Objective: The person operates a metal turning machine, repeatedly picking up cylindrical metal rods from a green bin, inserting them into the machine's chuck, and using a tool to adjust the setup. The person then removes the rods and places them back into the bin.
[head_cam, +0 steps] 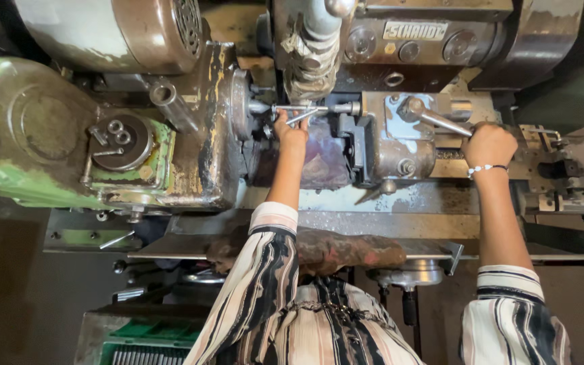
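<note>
I look down on an old green and brown lathe-like machine (49,135). My left hand (290,132) reaches in by the chuck (241,105) and grips a thin metal rod (302,111) held between the chuck and the tailstock-side block (393,135). My right hand (488,144) is closed on the end of a metal lever handle (437,119) on that grey block. A bead bracelet sits on my right wrist. Both arms wear striped sleeves.
A wrapped vertical lever (313,54) stands above the rod. An electric motor (123,30) sits at the top left. A dirty rag (332,250) lies on the front tray. A green crate (143,341) with metal parts sits at the bottom left.
</note>
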